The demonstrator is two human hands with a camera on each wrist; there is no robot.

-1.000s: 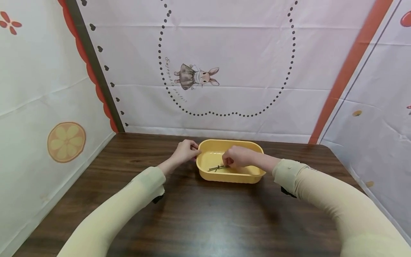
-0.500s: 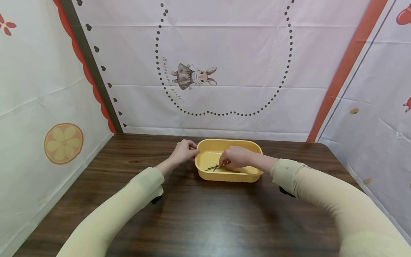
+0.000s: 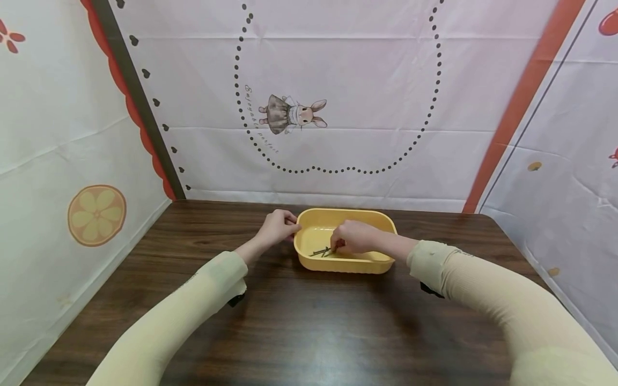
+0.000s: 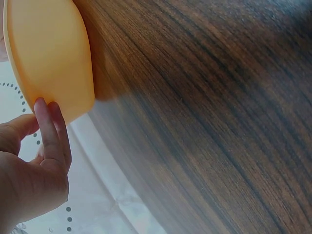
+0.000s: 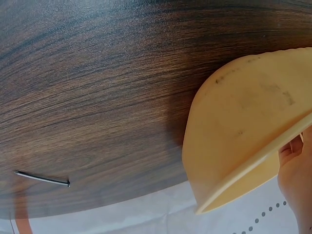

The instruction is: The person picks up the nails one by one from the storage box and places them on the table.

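A yellow plastic basin (image 3: pixel 357 266) stands on the dark wooden table near the back wall. My left hand (image 3: pixel 277 228) pinches its left rim, thumb on one side and fingers against the outer wall, as the left wrist view (image 4: pixel 36 178) also shows. Several thin dark nails (image 3: pixel 319 252) lie crossed on the basin's floor. Inside the basin, my right hand (image 3: pixel 354 236) reaches down with curled fingers, pinching at the right end of the nails; the fingertips themselves are mostly hidden. In the right wrist view, another nail (image 5: pixel 43 179) lies on the table outside the basin.
Brown wood-grain table (image 3: pixel 309 321) surrounds the basin. White printed cloth walls (image 3: pixel 367 96) rise behind the table and at both sides, the back one close behind the basin. My right forearm (image 3: pixel 478 279) crosses over the basin's right rim.
My right hand has shifted slightly left inside the basin, closer over the nails, which lie a little differently. My left hand keeps its hold on the rim.
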